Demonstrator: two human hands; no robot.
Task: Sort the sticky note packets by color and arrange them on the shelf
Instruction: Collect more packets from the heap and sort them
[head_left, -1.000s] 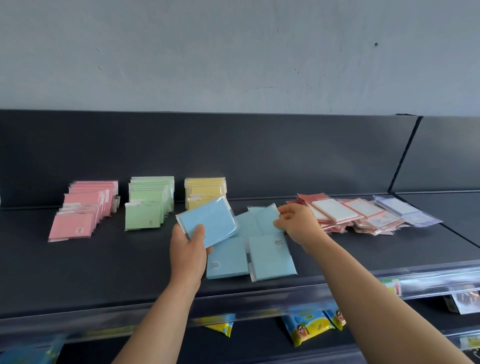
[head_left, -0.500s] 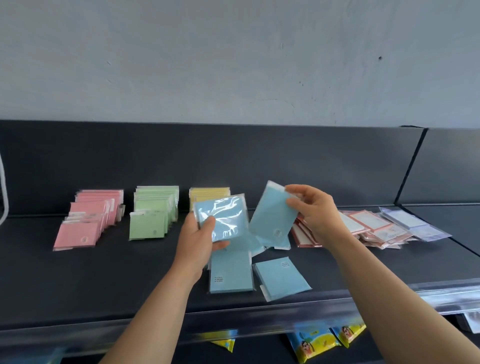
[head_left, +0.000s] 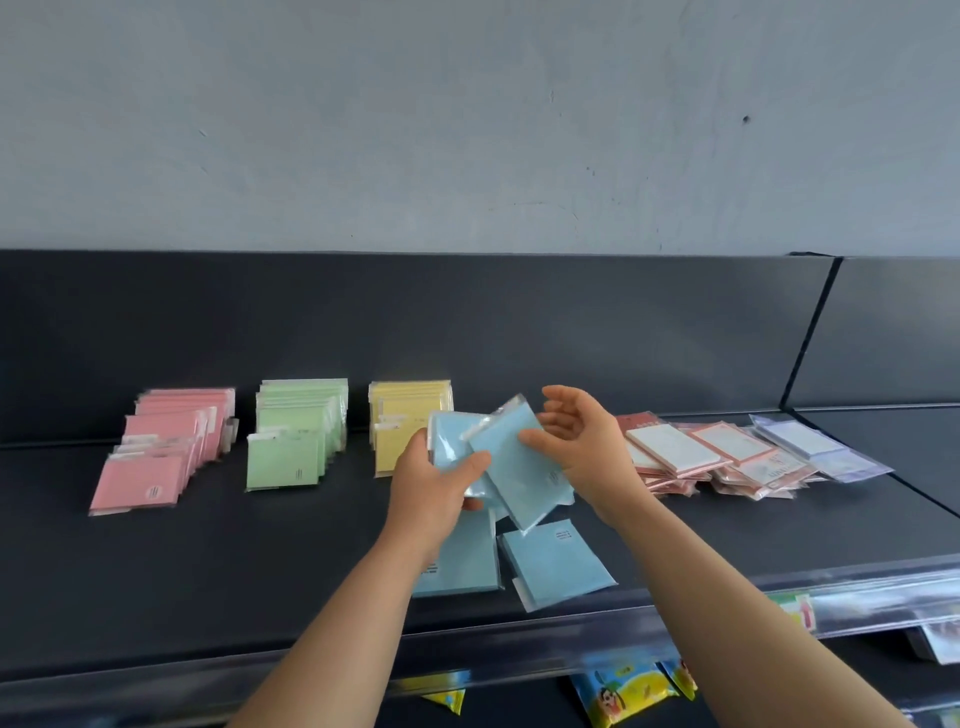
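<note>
Pink row (head_left: 156, 457), green row (head_left: 296, 441) and yellow row (head_left: 405, 431) sit sorted at the shelf (head_left: 208, 571) back edge; left hand (head_left: 431, 483) clamps held blue packets (head_left: 514, 467), right hand (head_left: 582, 447) touches them with fingers apart, loose blue packets (head_left: 558, 566) near the front edge await gathering

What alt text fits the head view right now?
A person's left hand grips two blue sticky note packets above a dark shelf, the open right hand at the front packet's edge. Two more blue packets lie on the shelf below; a pink row, green row and yellow row sit left, a loose red-bordered pile right.
</note>
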